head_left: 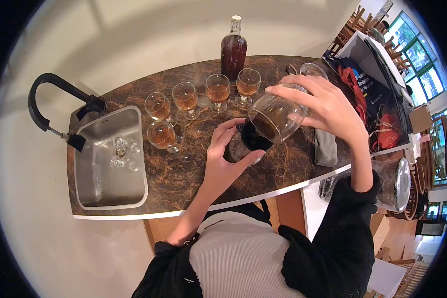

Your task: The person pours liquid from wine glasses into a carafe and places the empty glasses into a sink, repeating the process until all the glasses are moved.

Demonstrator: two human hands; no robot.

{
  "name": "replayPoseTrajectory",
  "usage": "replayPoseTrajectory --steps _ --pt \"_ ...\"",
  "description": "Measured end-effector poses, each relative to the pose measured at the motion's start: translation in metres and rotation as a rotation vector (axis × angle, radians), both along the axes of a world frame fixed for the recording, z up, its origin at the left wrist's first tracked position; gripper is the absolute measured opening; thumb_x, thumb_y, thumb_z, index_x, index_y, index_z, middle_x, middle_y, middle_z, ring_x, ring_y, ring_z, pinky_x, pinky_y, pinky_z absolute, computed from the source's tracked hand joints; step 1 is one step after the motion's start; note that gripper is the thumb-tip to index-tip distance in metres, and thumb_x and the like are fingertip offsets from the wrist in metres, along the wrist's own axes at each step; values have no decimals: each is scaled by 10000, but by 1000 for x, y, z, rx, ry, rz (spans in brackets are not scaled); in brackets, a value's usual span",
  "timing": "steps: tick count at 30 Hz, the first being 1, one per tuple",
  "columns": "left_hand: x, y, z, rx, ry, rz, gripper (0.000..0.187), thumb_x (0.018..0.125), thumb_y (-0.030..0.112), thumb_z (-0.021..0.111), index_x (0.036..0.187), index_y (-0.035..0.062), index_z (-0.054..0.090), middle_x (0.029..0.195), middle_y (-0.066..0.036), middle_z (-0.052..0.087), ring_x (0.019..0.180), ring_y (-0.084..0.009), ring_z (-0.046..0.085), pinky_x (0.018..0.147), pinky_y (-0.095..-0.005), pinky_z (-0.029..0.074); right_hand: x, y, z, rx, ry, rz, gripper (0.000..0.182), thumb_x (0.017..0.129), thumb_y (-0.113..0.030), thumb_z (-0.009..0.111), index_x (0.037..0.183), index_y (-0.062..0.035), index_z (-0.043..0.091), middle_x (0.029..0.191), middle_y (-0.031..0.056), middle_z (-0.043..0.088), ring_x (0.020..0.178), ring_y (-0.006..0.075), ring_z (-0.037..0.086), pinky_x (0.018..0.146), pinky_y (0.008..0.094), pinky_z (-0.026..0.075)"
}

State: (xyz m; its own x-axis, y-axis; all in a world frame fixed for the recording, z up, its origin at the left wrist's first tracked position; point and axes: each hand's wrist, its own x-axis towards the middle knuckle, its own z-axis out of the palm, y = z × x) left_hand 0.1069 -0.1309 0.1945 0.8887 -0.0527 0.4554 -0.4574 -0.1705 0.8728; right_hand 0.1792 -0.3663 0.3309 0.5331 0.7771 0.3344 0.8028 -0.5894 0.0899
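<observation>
My right hand (323, 102) grips a clear, rounded glass vessel (289, 115), tilted down to the left with brown liquid near its mouth. Directly under that mouth is a black funnel-like piece (255, 137). My left hand (226, 154) is wrapped round this piece and the clear glass container (238, 149) below it, thumb on the near side. Most of that container is hidden. Several stemmed glasses (185, 98) of amber drink stand left of and behind my hands. At the back, a swing-top bottle (233, 52) holds dark reddish-brown liquid.
A steel sink (144, 169) with small glass items in it lies left, under a black faucet (54, 79). Right of my hands are a folded grey cloth (326, 149) and another glass vessel (314, 70). A box (406, 94) of packed things borders the counter's right end.
</observation>
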Motion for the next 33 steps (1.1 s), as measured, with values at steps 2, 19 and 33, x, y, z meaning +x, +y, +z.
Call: replayPoseTrajectory --steps 2,19,33 --pt "0 0 1 13 5 0 559 708 152 895 1175 -27 645 1292 -120 583 1182 -254 571 1009 -368 462 -1 1 0 -9 -20 -1 915 605 -117 831 1433 -333 508 1189 21 620 967 280 639 865 415 541" --pt "-1 -1 0 0 1 15 550 712 177 898 1161 -22 651 1291 -112 588 1198 -261 569 1016 -373 461 0 8 6 -70 -424 99 779 673 -99 725 1363 -414 545 1193 47 632 990 238 644 899 383 549" --pt "-2 0 1 8 -3 9 554 716 176 892 1171 -22 644 1281 -114 578 1174 -257 569 997 -367 470 -2 17 3 29 -579 220 517 594 -153 821 999 -451 704 1237 36 659 1011 219 663 936 403 560"
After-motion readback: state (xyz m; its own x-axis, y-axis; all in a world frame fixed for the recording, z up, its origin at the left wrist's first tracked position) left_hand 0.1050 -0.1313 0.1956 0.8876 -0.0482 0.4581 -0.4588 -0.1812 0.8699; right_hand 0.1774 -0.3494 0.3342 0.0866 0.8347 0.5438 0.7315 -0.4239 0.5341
